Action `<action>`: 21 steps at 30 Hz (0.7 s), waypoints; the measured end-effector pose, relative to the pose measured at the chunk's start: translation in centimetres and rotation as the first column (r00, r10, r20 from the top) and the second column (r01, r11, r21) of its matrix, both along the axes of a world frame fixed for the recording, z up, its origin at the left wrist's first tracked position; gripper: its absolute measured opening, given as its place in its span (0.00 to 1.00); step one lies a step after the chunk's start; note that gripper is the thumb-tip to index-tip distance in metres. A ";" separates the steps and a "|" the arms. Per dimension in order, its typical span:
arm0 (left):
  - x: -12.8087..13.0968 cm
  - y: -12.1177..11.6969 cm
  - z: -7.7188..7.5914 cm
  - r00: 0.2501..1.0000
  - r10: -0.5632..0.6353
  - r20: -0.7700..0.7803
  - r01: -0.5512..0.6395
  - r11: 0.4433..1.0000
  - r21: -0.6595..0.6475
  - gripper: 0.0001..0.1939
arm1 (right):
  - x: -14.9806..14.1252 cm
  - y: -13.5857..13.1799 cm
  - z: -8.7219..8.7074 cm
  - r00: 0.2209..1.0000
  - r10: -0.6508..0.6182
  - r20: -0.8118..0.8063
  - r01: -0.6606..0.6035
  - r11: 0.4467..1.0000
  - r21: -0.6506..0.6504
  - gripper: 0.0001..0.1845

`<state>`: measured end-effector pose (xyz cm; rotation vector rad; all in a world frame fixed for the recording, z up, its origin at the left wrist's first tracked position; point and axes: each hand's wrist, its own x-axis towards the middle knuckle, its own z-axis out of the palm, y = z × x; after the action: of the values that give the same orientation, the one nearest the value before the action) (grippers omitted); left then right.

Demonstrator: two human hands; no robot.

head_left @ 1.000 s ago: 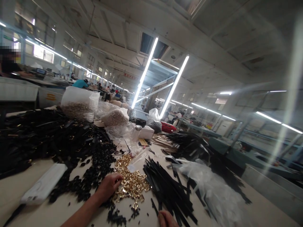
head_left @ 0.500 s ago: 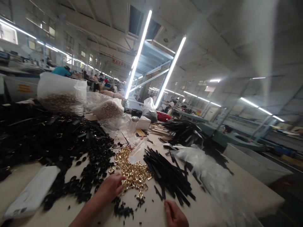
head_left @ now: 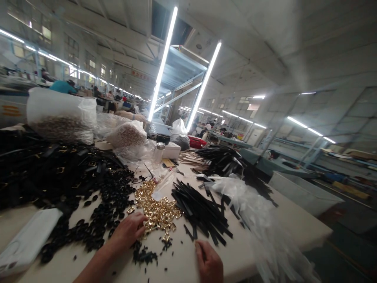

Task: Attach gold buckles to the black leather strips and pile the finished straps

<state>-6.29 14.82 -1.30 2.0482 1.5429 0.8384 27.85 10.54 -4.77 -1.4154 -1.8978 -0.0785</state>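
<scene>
My left hand (head_left: 129, 229) lies at the near left edge of a heap of gold metal buckles (head_left: 161, 212). Its fingers are curled together, and whatever may be between them is hidden. My right hand (head_left: 209, 262) is closed in a pinch just below a bundle of black strips (head_left: 202, 212). Nothing I can name shows at its fingertips. Small black pieces (head_left: 145, 256) are scattered on the pale tabletop (head_left: 176, 267) between my hands. Many black rounded pieces (head_left: 103, 214) are spread to the left of the buckles.
At the left are a mound of black straps with buckles (head_left: 59, 169) and a white phone-like object (head_left: 29, 239). Filled plastic bags (head_left: 63, 116) and a glass jar (head_left: 159, 153) stand farther back. Clear plastic sheeting (head_left: 250, 208) drapes the right side, near a pale bin (head_left: 303, 192).
The view has turned slightly right and down, so the whole table appears shifted left and up. Both hands keep nearly the same places beside the buckles and strips.
</scene>
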 end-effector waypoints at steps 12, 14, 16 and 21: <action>-0.1 0.1 0.3 0.997 -0.023 0.079 0.026 0.999 -0.030 0.11 | -0.4 -0.2 0.8 1.000 0.014 -0.013 -0.013 0.999 0.048 0.15; -0.1 0.0 0.4 0.997 -0.027 0.071 0.030 0.999 -0.032 0.11 | -0.5 -0.2 1.0 1.000 0.011 -0.010 -0.011 0.998 0.054 0.16; 0.0 -0.1 0.5 0.998 -0.032 0.058 0.034 0.999 -0.026 0.11 | -0.5 -0.3 1.1 1.000 0.008 -0.010 -0.008 0.999 0.049 0.16; 0.0 -0.1 0.4 0.997 -0.066 0.036 0.066 0.998 -0.013 0.11 | -0.3 -0.2 0.7 1.000 0.006 -0.009 -0.006 1.000 0.011 0.15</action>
<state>-6.28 14.68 -0.92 2.0512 1.4502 0.8317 27.54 10.32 -4.09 -1.4003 -1.8912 -0.0790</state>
